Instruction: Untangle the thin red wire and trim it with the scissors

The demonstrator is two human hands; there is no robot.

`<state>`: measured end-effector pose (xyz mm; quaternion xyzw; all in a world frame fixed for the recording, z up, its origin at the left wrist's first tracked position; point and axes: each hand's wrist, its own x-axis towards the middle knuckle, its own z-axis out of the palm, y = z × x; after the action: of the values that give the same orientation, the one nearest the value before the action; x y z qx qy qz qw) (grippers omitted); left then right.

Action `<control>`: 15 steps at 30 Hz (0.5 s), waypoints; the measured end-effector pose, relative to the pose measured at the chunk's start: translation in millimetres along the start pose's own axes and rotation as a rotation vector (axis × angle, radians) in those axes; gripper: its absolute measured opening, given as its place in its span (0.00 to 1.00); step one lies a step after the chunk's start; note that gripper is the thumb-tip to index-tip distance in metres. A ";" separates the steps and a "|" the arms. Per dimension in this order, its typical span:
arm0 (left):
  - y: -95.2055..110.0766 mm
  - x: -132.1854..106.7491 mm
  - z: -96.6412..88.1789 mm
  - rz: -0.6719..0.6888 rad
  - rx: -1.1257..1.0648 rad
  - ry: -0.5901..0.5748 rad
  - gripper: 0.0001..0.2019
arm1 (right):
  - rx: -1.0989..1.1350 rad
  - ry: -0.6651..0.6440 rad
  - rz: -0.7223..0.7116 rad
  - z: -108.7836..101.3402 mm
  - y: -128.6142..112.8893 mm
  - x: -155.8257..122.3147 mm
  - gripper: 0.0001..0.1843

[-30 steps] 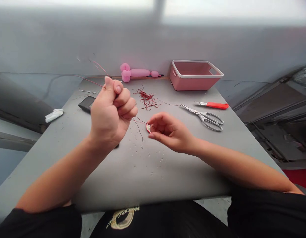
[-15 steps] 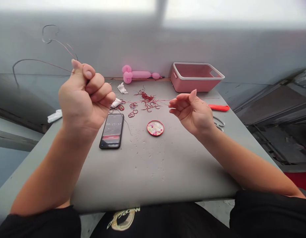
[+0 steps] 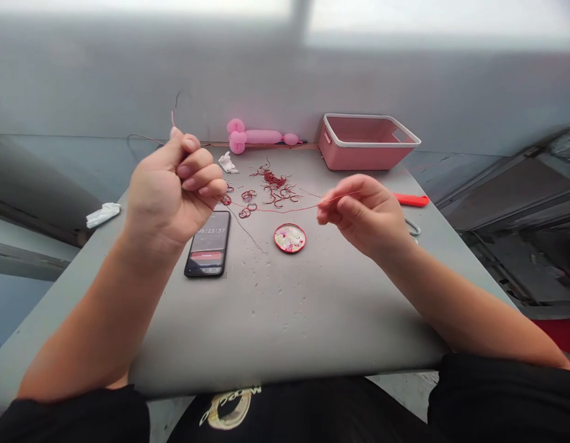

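Note:
My left hand is raised above the grey table, fingers curled round a thin red wire whose end sticks up past the thumb. The wire sags across to my right hand, which pinches it between thumb and fingers. Below the wire lie a small round red dish with pale bits in it and a black phone showing a timer. Several small red wire rings and a heap of red wire scraps lie further back.
A pink basket stands at the back right, a pink balloon figure against the wall. A red-handled tool and scissors lie partly hidden behind my right hand. White crumpled paper sits mid-back; another piece lies off the table's left edge.
My left hand dropped and moved right from its high pull. My right hand, open half a second ago, has closed on the wire, which now stretches between both hands.

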<state>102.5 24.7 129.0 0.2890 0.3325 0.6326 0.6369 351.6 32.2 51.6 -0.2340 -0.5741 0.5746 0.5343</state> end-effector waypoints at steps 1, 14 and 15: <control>-3.5 -1.2 1.9 -0.023 -0.010 -0.012 0.21 | -0.062 -0.034 -0.023 2.9 0.7 -2.9 0.04; -23.8 -4.0 4.3 -0.121 0.004 -0.081 0.15 | -0.316 -0.146 -0.104 8.1 18.4 -14.4 0.07; -21.0 -4.1 3.8 -0.098 -0.003 -0.079 0.16 | -0.478 -0.113 -0.116 4.3 24.0 -11.9 0.09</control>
<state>118.5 20.1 115.0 0.2961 0.3202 0.5891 0.6802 343.4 25.5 26.7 -0.2877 -0.7352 0.4030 0.4629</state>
